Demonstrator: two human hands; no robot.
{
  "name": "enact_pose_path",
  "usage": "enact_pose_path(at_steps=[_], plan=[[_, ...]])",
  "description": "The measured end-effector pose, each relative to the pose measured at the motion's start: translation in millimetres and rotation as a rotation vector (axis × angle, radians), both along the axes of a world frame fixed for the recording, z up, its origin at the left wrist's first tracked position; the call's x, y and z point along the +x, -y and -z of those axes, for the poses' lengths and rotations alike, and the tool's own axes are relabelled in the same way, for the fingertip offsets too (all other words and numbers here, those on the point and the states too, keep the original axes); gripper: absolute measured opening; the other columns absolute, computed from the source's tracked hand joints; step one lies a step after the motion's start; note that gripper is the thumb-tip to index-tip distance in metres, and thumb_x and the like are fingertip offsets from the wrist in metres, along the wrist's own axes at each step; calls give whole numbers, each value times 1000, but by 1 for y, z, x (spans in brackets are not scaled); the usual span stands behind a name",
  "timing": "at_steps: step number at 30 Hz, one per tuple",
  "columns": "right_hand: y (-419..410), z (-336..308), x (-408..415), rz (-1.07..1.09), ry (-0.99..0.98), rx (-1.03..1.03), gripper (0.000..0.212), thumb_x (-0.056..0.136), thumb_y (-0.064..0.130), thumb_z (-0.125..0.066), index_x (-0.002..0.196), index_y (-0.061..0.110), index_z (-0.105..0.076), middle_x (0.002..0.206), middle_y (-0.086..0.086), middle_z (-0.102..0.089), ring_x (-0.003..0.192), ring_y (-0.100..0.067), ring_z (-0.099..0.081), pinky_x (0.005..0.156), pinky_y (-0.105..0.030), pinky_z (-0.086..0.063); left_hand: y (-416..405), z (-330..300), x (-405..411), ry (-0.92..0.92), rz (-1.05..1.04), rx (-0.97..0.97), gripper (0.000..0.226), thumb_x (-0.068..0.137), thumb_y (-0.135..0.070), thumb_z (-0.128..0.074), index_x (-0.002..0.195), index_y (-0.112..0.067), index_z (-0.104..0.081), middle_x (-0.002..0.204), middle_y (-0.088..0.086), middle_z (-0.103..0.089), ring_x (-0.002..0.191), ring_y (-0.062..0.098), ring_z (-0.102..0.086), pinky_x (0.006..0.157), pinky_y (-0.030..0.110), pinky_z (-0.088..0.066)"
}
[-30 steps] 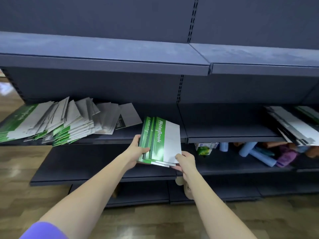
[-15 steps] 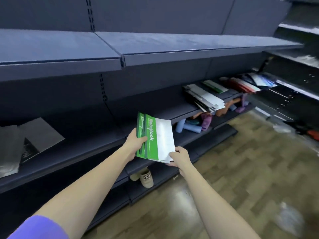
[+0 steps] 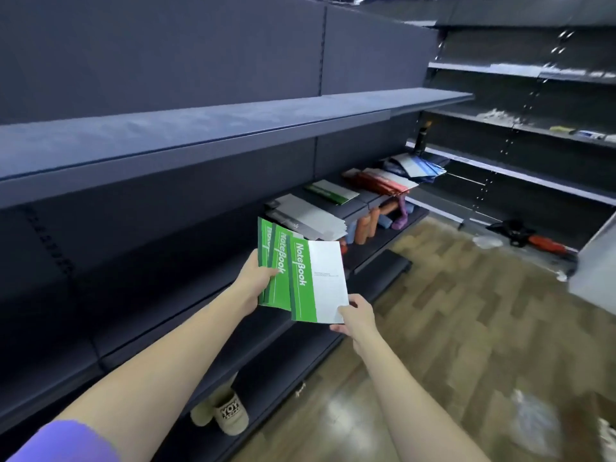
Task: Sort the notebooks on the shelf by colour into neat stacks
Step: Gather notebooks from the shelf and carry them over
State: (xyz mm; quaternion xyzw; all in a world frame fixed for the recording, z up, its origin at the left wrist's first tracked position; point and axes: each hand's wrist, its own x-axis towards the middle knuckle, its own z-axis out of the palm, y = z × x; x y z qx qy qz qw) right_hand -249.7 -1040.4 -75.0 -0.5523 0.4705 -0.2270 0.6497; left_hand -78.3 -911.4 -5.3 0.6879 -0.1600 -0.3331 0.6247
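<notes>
I hold a small fan of green-and-white notebooks (image 3: 300, 278) in front of the dark shelf (image 3: 186, 295). My left hand (image 3: 256, 278) grips their left edge, thumb on the covers. My right hand (image 3: 355, 313) pinches the bottom right corner of the front notebook. Farther right on the same shelf lie a grey stack (image 3: 306, 216), a green stack (image 3: 331, 191), a red stack (image 3: 380, 183) and a blue stack (image 3: 418, 166).
A long bare shelf board (image 3: 200, 135) runs above. Rolled items (image 3: 366, 226) lie on the shelf below the stacks. A beige slipper (image 3: 221, 413) sits under the lowest shelf. Another shelf unit (image 3: 520, 135) stands at the right, with clutter (image 3: 530, 238) on the wood floor.
The view has swung right, away from the messy pile at the left. Both hands carried the green notebooks along the shelf, and the sorted stacks are now closer.
</notes>
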Motion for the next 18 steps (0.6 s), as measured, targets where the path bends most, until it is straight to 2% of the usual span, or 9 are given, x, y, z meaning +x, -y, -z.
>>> enact_pose_path(at_steps=[4, 8, 10, 12, 15, 18], plan=[[78, -20, -17, -4, 53, -28, 28, 90, -8, -41, 101, 7, -62, 106, -9, -63, 82, -24, -58, 54, -28, -53, 78, -9, -11, 18, -27, -24, 32, 96, -5, -49, 121, -26, -49, 113, 5, -66, 99, 27, -67, 84, 52, -57], [146, -27, -17, -36, 28, -68, 29, 89, -4, -44, 95, 13, -66, 101, -7, -66, 77, -24, -58, 57, -31, -52, 145, -7, -24, -30, -101, -105, 30, 98, -4, -49, 119, -25, -50, 113, 4, -67, 100, 25, -68, 85, 45, -57], [173, -25, -10, -59, -19, -101, 27, 88, 1, -46, 95, 16, -68, 100, -5, -67, 71, -23, -57, 58, -31, -52, 168, -3, -25, -60, -122, -128, 30, 98, -4, -53, 123, -22, -50, 113, 5, -69, 99, 25, -70, 80, 45, -59], [194, -20, -2, -102, -58, -122, 25, 88, 6, -48, 95, 15, -70, 97, -4, -68, 66, -23, -56, 60, -32, -52, 187, 4, -20, -81, -140, -146, 33, 96, -4, -60, 124, -19, -52, 115, 7, -70, 100, 26, -71, 84, 49, -59], [222, -13, 17, -142, -76, -121, 20, 88, 10, -51, 91, 13, -70, 96, -5, -69, 64, -22, -57, 60, -32, -53, 217, 14, -4, -102, -202, -168, 35, 93, 2, -62, 121, -17, -53, 113, 9, -70, 99, 27, -70, 78, 45, -59], [257, -10, 44, -171, -81, -118, 15, 88, 10, -53, 88, 11, -68, 95, -8, -67, 65, -23, -56, 59, -33, -51, 252, 19, 19, -112, -256, -167, 33, 92, 4, -61, 110, -22, -53, 110, 9, -68, 98, 26, -68, 75, 40, -56]])
